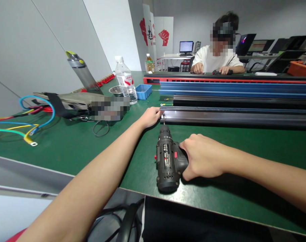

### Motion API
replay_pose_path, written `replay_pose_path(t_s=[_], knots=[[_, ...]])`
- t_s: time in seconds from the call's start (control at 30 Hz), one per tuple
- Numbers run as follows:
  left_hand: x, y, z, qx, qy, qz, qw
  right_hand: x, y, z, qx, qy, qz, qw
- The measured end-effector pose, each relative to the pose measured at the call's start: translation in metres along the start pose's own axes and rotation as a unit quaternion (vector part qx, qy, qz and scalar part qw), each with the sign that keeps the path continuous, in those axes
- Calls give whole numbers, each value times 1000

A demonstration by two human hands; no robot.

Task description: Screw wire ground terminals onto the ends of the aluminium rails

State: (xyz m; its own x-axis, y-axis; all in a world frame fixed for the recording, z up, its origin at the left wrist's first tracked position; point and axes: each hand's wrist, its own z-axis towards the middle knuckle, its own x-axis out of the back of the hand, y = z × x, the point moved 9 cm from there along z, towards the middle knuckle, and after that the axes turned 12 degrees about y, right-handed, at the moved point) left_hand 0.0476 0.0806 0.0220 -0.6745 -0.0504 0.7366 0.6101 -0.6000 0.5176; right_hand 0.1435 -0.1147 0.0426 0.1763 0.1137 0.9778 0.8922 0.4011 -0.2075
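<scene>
My right hand [204, 157] is wrapped round the handle of a black cordless drill [167, 164], which lies on its side in my grip. The drill's bit points away from me and meets the near left end of a long dark metal profile [226, 117]. A bright patch of light falls on the profile around the bit's tip. My left hand [151, 117] is closed on that same end of the profile, its fingertips partly hidden behind it. Just beyond lies a short green-yellow wire with a ring terminal [163, 104].
More long profiles, including a blue one [218, 88] and a red-edged one [153, 80], lie behind. On the left are a grey bag [74, 101], coloured cables [29, 136], a water bottle [125, 79] and a blue tray [143, 91]. A co-worker [213, 62] sits opposite.
</scene>
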Motion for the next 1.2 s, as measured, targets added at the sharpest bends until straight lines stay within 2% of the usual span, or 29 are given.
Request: replay_pose_path(t_s=[1.2], knots=[[0, 1, 0, -11, 1, 10, 1000, 0, 0, 0, 2, -6, -13, 1000]])
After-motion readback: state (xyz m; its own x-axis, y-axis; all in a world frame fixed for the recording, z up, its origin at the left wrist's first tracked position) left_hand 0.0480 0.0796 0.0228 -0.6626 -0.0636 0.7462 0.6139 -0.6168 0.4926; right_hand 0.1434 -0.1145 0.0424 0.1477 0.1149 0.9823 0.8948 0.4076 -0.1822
